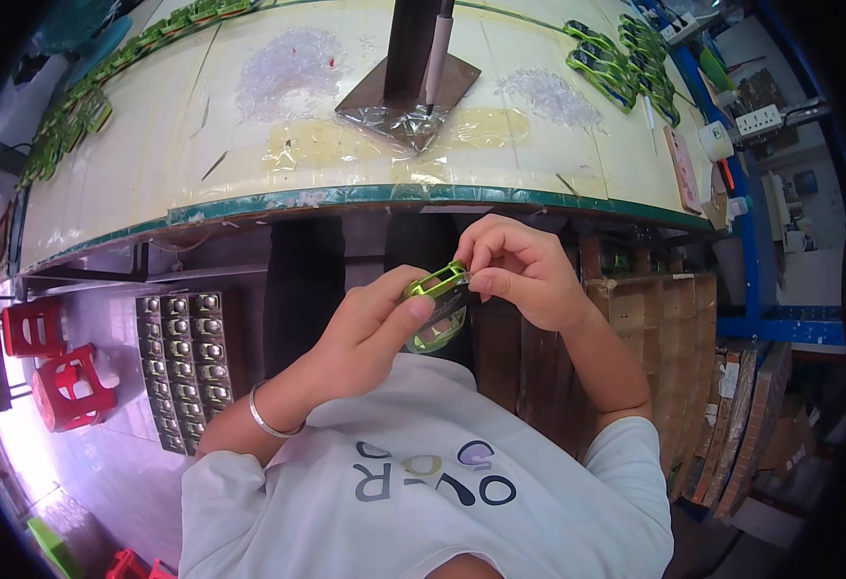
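Note:
Above my lap, in front of the table edge, my left hand (373, 323) is closed around a green-and-black plastic shell (442, 303) that looks like a toy car body. Its thumb presses on the shell's side, and a green openwork end faces up and away from me. My right hand (529, 275) is at the shell's right end, thumb and forefinger pinched together against the green rim. Whatever lies between those fingertips is too small to make out; a clear sliver may show there. The shell's underside is partly hidden by my left fingers.
On the table (365, 159) lie a large pile of small clear pieces (288, 72) and a smaller pile (548, 96). Between them stands a metal post on a base plate (462, 82). Similar green shells (71, 130) line the left; more (606, 63) lie right, near a pink phone (682, 169). Red stools (74, 386) stand left.

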`<state>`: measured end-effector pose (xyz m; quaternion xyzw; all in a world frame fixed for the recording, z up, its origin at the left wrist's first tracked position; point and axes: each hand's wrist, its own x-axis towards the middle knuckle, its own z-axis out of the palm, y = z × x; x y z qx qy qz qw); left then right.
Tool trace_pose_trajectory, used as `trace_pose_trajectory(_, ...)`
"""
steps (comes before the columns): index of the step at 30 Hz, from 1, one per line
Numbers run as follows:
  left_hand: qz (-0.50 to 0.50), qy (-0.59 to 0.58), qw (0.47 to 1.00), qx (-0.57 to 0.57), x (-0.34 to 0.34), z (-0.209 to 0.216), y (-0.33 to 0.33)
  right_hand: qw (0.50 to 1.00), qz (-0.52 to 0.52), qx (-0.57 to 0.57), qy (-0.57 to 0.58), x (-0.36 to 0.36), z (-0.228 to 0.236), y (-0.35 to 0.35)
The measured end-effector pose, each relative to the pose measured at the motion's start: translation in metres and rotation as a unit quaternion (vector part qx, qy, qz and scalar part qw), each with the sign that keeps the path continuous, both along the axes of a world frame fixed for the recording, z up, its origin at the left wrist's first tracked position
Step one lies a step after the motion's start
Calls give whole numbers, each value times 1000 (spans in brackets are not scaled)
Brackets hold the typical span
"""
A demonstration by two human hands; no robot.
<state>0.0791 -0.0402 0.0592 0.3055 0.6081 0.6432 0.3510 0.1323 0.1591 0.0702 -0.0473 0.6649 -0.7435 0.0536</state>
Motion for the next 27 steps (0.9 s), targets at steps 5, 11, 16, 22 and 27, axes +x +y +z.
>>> trace_pose_trajectory(5, -15, 16, 1000, -23, -1, 3, -1, 1000, 5, 14, -3, 2, 3, -1)
trace_pose_trajectory(11, -10, 14, 999, -32, 0, 6, -1, 990, 18, 131, 43, 2, 8, 2)
trace_pose_trajectory(16, -19, 25, 998, -46, -3, 8, -2, 988, 27, 150, 37, 1, 8, 1)
trace_pose_trajectory(22, -28, 24, 998, -49, -4, 8, -3, 993, 18, 114, 25, 1, 5, -2)
trace_pose_trajectory(27, -34, 7, 999, -41, -5, 5, -4, 994, 78, 79, 3, -4, 9, 5)
